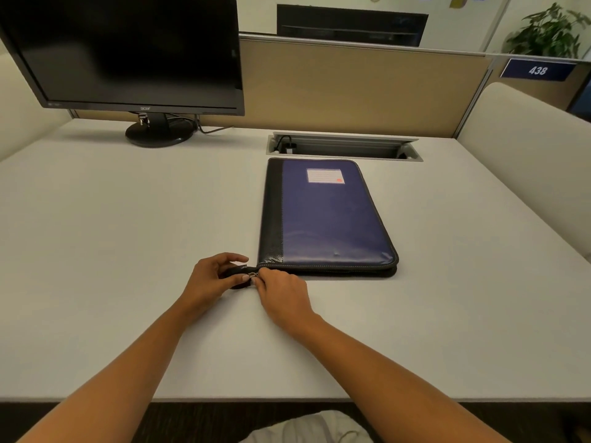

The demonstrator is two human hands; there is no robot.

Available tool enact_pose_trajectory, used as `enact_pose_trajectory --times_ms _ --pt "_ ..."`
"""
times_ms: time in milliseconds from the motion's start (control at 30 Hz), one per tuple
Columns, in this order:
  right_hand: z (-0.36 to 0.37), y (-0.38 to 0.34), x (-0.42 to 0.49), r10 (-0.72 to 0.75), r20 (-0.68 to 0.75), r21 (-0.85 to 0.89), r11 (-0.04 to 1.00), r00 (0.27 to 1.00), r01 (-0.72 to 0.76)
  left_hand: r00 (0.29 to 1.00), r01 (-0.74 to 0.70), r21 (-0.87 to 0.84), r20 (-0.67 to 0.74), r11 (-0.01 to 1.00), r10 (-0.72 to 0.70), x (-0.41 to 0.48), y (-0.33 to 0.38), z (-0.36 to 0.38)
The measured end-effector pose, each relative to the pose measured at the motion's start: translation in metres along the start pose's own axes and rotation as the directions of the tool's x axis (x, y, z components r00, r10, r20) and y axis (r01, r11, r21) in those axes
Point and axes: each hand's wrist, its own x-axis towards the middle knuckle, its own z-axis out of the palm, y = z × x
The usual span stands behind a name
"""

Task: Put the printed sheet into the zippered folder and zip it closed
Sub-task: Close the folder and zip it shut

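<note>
**Both hands at the folder's near-left corner**

On the pale grey desk (pixel 96 235), smooth and matte, the zippered folder (pixel 326 219) lies flat and closed, its long side running away from the person. Its cover is a glossy blue, leather-like panel with rounded corners, edged down the left by a black grained spine strip with a line of pale stitching. A small white label (pixel 325 175) with faint ruled lines and an orange mark sits near the far end of the cover. Along the near edge the dark zipper track looks drawn together — nothing of the printed sheet shows, and what the folder holds cannot be seen.

At the near-left corner a short black tail of zipper tape (pixel 238 270) sticks out past the folder. The left hand (pixel 211 279) curls around that tail, thumb and fingers pinching it. The right hand (pixel 281 297) meets it from the other side, fingertips pressed together on the small silver zipper pull (pixel 253 275). The two hands nearly touch.

Behind the folder a long metal cable tray (pixel 343 148) is sunk into the desk, its lid raised, with a black plug and cord at its left end. A dark monitor (pixel 128 49) stands on a round black base at the far left, before a tan fabric partition (pixel 361 87).
</note>
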Motion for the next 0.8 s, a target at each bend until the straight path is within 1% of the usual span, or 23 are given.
enact_pose_trajectory --times_ms 167,233,467,600,700,800 --pt "-0.003 0.009 0.001 0.044 -0.013 -0.044 0.998 0.999 -0.044 0.995 -0.009 -0.002 -0.102 1.000 0.009 -0.001 -0.001 0.001" --pt "-0.005 0.014 0.001 0.063 -0.022 -0.063 0.996 0.998 -0.064 0.992 -0.016 0.023 -0.128 1.000 0.019 -0.001 0.000 0.001" --pt "-0.013 0.021 -0.003 0.110 -0.044 -0.078 0.991 0.993 -0.113 0.987 -0.004 0.009 -0.161 1.000 0.005 0.001 -0.002 0.002" --pt "-0.016 0.030 -0.007 0.159 -0.068 -0.054 0.985 0.985 -0.163 0.985 0.001 0.016 -0.171 1.000 0.002 0.001 0.001 0.003" --pt "-0.020 0.041 -0.009 0.224 -0.094 -0.038 0.973 0.970 -0.228 0.979 0.007 0.016 -0.206 1.000 -0.003 0.001 0.000 -0.001" --pt "-0.024 0.048 -0.010 0.237 -0.095 -0.038 0.970 0.967 -0.241 0.977 0.017 0.030 -0.213 0.999 -0.010 0.002 -0.001 -0.005"
